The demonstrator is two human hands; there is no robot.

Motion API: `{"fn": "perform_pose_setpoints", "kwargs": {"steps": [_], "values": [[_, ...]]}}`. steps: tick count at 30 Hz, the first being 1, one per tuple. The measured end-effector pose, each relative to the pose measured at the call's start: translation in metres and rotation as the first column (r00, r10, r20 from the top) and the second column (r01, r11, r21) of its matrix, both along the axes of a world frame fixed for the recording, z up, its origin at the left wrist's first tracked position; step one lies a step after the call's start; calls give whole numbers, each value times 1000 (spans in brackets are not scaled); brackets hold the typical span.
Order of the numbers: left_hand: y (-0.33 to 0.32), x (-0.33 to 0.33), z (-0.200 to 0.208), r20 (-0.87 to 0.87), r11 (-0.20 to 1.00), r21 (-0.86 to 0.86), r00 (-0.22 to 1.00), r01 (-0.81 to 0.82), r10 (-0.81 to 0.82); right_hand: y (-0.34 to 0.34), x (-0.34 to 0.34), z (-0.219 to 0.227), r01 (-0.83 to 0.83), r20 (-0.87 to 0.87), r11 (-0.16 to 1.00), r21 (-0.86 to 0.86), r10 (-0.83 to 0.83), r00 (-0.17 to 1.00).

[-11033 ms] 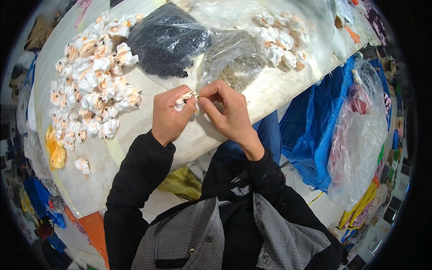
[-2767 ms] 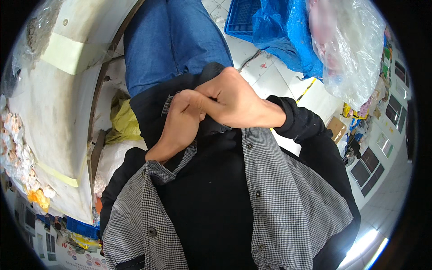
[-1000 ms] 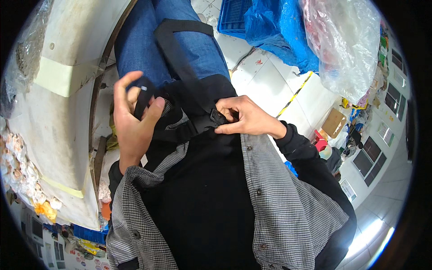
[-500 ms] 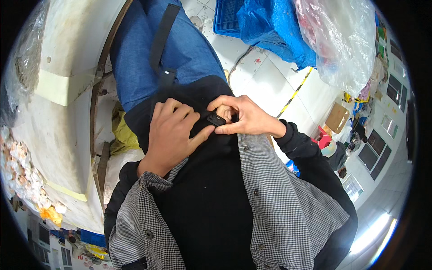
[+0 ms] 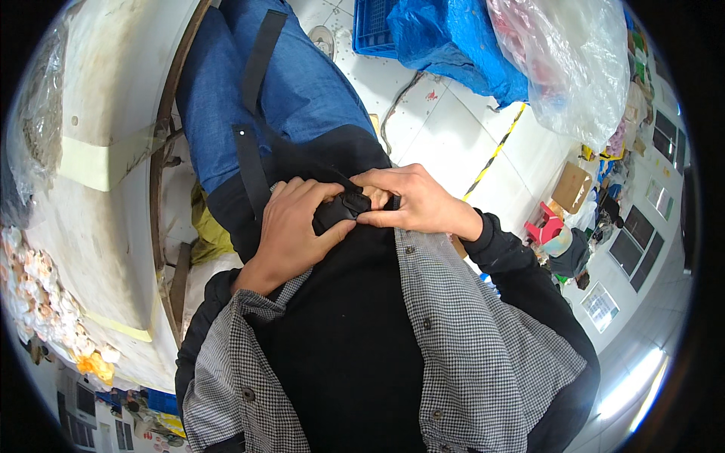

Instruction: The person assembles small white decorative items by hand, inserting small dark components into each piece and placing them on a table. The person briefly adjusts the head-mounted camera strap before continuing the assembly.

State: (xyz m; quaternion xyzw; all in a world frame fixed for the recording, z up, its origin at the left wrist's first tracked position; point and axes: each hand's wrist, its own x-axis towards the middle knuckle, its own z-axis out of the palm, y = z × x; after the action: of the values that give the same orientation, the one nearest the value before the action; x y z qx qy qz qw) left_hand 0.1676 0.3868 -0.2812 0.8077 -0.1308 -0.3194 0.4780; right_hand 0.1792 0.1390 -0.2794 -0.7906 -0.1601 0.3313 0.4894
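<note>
At my waist, against the black top (image 5: 343, 302), both hands meet at a black plastic buckle (image 5: 343, 210). My left hand (image 5: 291, 230) curls around its left part, thumb below and fingers above. My right hand (image 5: 419, 200) pinches its right end between thumb and forefinger, the other fingers folded behind. Whether the buckle's halves are joined I cannot tell, as the fingers partly cover it. A loose black strap (image 5: 263, 60) hangs over my blue jeans (image 5: 317, 83), and a second strap end (image 5: 248, 155) with a small white dot lies beside my left hand.
To the left stands a pale, worn table (image 5: 113, 226) with a dark edge. Ahead right are a blue crate (image 5: 370, 34), a blue plastic sheet (image 5: 453, 45) and a clear plastic bag (image 5: 574, 75). Black-yellow tape (image 5: 491, 160) crosses the tiled floor; a red stool (image 5: 545, 224) stands farther right.
My left hand has moved slightly right and closed around a black buckle part, now against the piece in my right hand. The strap end with the white dot has shifted left and hangs lower.
</note>
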Motion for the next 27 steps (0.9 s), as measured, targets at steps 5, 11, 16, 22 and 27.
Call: {"fn": "perform_pose_setpoints", "kwargs": {"steps": [5, 11, 16, 22, 27], "values": [[2, -7, -10, 187, 999, -53, 982, 9, 1, -1, 2, -6, 8, -58, 1000, 14, -7, 998], [2, -8, -9, 315, 1000, -17, 949, 18, -12, 6, -4, -6, 99, -116, 991, 89, -88, 989], [1, -12, -12, 402, 1000, 13, 916, 7, -12, 18, -7, -4, 5, 93, 1000, -11, -4, 996], [-1, -11, -8, 435, 999, 46, 900, -17, -5, 32, -25, -3, 82, 193, 988, -130, -56, 980], [-2, -17, -12, 434, 997, 67, 901, -36, 4, 35, -34, -4, 106, 192, 984, -145, -77, 978]]}}
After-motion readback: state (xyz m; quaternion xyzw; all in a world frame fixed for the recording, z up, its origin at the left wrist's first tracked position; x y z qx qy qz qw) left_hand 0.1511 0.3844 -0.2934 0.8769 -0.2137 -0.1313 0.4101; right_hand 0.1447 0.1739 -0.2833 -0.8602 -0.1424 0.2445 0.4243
